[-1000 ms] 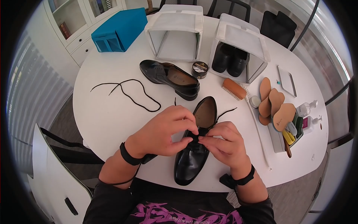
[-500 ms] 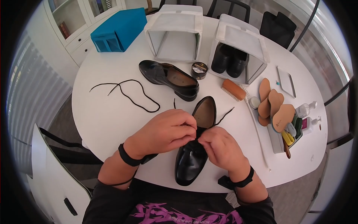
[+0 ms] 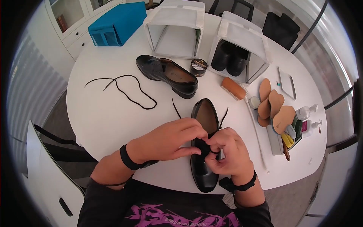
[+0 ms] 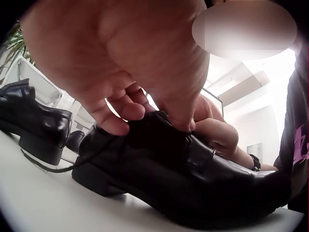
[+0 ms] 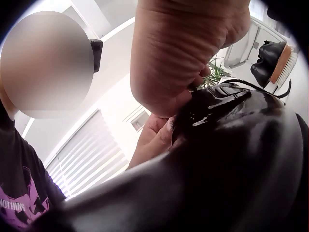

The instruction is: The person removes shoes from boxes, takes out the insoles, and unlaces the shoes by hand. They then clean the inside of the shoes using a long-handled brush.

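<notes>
A black leather dress shoe (image 3: 204, 176) stands in front of me, toe toward my body. My left hand (image 3: 172, 138) holds it at the throat, thumb on the tongue area and fingertips along the near side in the left wrist view. Curled in from the other side, my right hand (image 3: 232, 151) pinches a dark shoelace (image 3: 214, 152) over the lacing. One loose lace end (image 4: 46, 167) trails from the left side of the shoe, another (image 3: 225, 116) from the right. My fingers hide most of the eyelets.
A second black shoe (image 3: 181, 84) and a loose black lace (image 3: 130, 97) lie beyond. Nearby are a polish tin (image 3: 198, 67), a shoe brush (image 3: 233, 88), several insoles (image 3: 283, 119) and a tray of supplies (image 3: 275, 142). Two white boxes (image 3: 174, 22) and a blue one (image 3: 119, 24) stand behind.
The head view has shifted. My right fingers have curled in with a lace strand between them. My left thumb and index have spread apart, and the left lace end shows more.
</notes>
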Action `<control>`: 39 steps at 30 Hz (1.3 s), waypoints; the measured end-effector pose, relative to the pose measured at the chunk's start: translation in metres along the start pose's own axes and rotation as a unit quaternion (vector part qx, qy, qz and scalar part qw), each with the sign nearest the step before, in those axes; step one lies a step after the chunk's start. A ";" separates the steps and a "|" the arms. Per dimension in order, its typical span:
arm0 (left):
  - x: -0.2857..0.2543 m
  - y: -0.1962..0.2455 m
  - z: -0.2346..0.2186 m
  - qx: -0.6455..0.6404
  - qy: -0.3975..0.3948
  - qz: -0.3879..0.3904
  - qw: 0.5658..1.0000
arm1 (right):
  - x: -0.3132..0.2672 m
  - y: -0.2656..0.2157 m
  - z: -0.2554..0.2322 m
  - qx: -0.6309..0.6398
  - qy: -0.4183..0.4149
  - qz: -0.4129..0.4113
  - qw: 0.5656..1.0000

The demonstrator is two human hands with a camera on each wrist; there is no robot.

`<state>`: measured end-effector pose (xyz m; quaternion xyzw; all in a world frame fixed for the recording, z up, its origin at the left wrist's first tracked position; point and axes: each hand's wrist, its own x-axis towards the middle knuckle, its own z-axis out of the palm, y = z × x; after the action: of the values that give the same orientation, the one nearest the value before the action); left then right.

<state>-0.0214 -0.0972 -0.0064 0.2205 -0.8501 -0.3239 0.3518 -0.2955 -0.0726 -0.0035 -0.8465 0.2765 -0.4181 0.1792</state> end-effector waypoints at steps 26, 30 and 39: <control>-0.005 -0.010 -0.032 0.007 0.002 -0.052 0.999 | -0.001 0.009 -0.022 -0.072 0.112 0.166 0.977; -0.006 -0.008 -0.029 0.034 0.011 -0.034 0.999 | 0.005 -0.008 0.007 -0.105 0.028 0.071 0.992; -0.007 -0.006 -0.029 0.052 0.024 -0.024 0.998 | 0.006 0.005 0.001 -0.028 -0.011 0.003 1.000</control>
<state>0.0053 -0.1087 0.0017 0.2663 -0.8517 -0.2826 0.3519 -0.2936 -0.0802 -0.0031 -0.8552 0.2884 -0.4002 0.1593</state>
